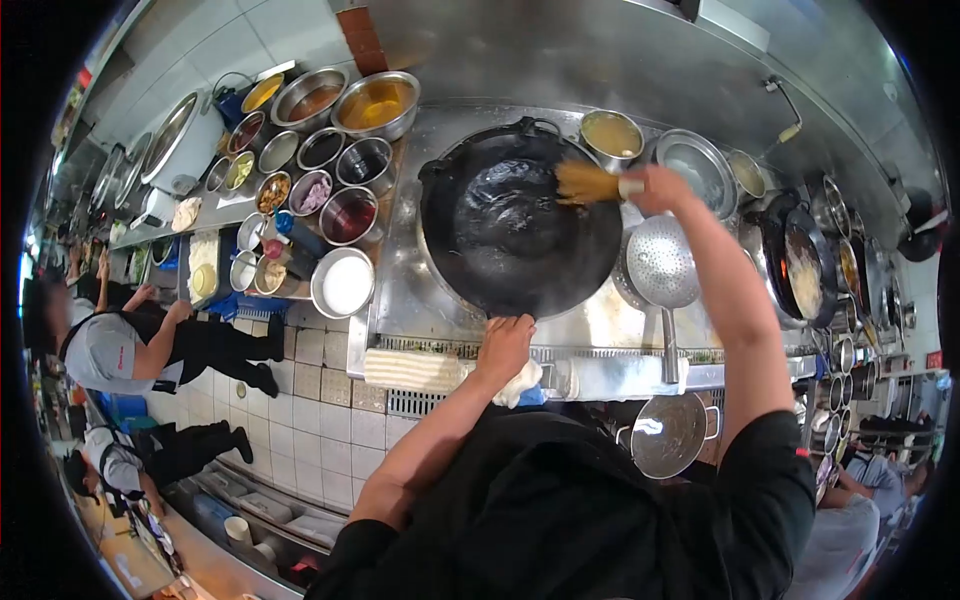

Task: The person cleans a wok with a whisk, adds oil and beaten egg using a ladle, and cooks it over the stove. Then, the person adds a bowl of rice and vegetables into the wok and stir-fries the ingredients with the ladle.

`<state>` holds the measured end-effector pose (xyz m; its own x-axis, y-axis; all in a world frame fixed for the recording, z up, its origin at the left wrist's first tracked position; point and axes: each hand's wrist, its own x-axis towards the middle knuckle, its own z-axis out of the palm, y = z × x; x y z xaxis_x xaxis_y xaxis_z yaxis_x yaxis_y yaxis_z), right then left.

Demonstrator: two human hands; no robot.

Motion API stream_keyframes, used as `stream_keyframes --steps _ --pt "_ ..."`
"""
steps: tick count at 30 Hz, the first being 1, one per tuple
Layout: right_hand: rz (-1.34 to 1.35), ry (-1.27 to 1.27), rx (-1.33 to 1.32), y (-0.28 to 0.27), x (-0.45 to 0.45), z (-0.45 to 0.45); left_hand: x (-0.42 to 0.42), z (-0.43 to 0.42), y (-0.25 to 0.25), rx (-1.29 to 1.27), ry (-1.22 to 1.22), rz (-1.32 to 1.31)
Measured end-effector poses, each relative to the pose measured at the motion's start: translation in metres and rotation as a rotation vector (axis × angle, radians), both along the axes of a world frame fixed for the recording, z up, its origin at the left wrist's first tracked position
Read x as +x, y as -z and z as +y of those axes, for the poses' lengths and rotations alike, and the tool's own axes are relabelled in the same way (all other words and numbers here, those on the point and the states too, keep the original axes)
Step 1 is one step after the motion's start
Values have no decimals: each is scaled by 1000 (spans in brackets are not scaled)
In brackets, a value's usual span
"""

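Observation:
A large black wok (pixel 460 255) sits on the steel stove, with a little dark, shiny liquid in its bottom. At its near rim, my left hand (pixel 507 345) is closed on the wok's handle. My right hand (pixel 660 190) grips a bamboo wok brush (pixel 588 184) by its pale bound end. The bristles reach over the wok's right rim, above the inside. Just right of the wok lies a perforated metal skimmer (pixel 662 262), its handle pointing toward me. A bowl of cloudy yellowish liquid (pixel 611 135) stands behind the brush.
Several metal bowls of sauces and chopped ingredients, including a white-filled bowl (pixel 343 283), stand at left. A folded striped towel (pixel 412 369) lies on the stove's front edge. Another wok (pixel 803 268) stands at right. Two co-workers in grey shirts (pixel 105 352) are at far left.

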<state>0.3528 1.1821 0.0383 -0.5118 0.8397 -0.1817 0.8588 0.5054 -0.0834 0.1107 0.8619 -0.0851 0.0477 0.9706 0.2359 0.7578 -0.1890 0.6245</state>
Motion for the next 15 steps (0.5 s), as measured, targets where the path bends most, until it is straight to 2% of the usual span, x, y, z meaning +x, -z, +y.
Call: stream_keyframes --steps 1,2,4,6,8,10,11,13,14,15 --pt "-8 112 -31 -35 -15 -4 4 -1 2 -1 18 -1" --pt "-6 75 70 -49 -25 -1 7 1 5 -11 16 17" --pt "-11 48 169 -58 -39 -6 14 2 4 -22 24 31" --pt "153 114 348 -59 -56 -20 17 1 0 -36 11 33" --pt "148 94 154 -56 -66 -45 20 2 -2 1 2 3" --pt "369 -93 -44 -19 -64 -65 19 2 2 -29 47 1" --pt "364 -220 -125 6 -60 -70 18 6 9 -89 74 28" --pt "290 -348 -201 33 -53 -83 22 5 13 -3 48 3" --pt "300 -358 -210 44 -43 -74 26 7 20 -59 49 164" --pt "227 -107 -240 23 -45 -79 31 14 37 -53 -11 76"
